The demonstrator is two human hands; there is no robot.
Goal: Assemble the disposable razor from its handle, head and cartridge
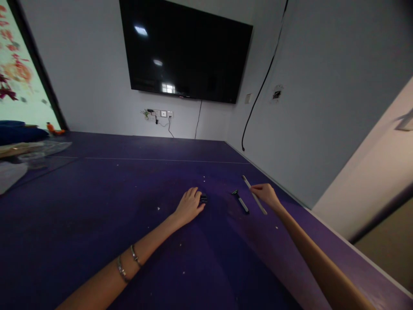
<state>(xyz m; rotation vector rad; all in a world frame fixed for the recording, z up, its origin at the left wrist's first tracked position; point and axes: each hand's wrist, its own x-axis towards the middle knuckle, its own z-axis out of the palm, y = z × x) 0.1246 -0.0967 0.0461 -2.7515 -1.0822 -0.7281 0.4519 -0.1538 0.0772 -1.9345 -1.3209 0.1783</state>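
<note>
- Left of the razor, the left hand curls its fingers over a small dark block; gripping or just resting, I cannot tell. Light pressure should steady it.
- Right of the razor, the right hand pinches a pale strip toward its far end; holding nearer mid-length should limit tilting.
</note>
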